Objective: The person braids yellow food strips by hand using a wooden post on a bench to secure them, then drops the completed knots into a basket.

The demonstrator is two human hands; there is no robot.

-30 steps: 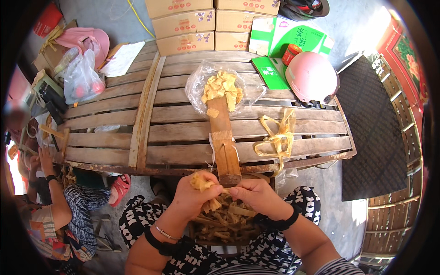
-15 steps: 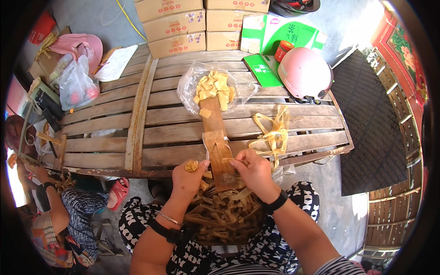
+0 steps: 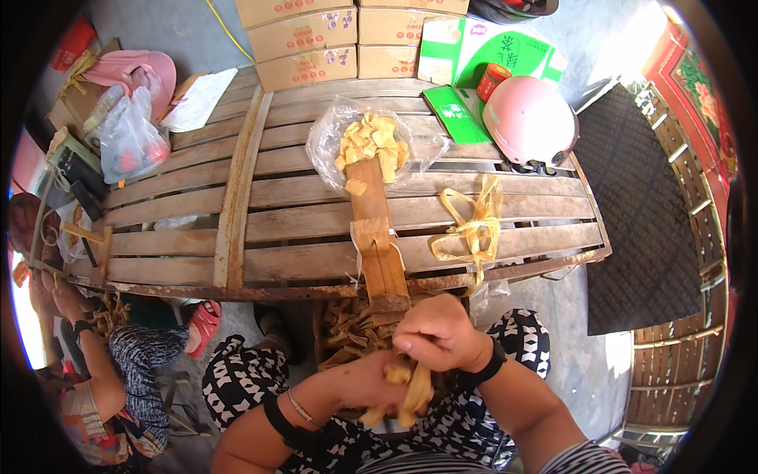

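My left hand (image 3: 369, 381) is closed around soft yellow strips (image 3: 416, 395), whose ends hang down over my lap. My right hand (image 3: 444, 332) is closed just above it, its fingers meeting the upper end of the strips. Under the hands is a box of loose tan-yellow strips (image 3: 347, 328), partly hidden by my arms. A narrow wooden board (image 3: 382, 265) with a raised block reaches from the table out over this box. At its far end, a heap of flat yellow folded pieces (image 3: 373, 142) lies on a clear plastic bag (image 3: 322, 150).
A yellow plastic bag (image 3: 478, 225) lies on the slatted table (image 3: 300, 225), right of the board. Farther back are a pink helmet (image 3: 525, 118), green cardboard (image 3: 454, 114) and stacked cartons (image 3: 308, 67). Another person's arm (image 3: 99, 363) is at the lower left.
Both hands have moved from beside the board's near end toward my lap and come together. The yellow strips now hang between them; the left hand has turned inward.
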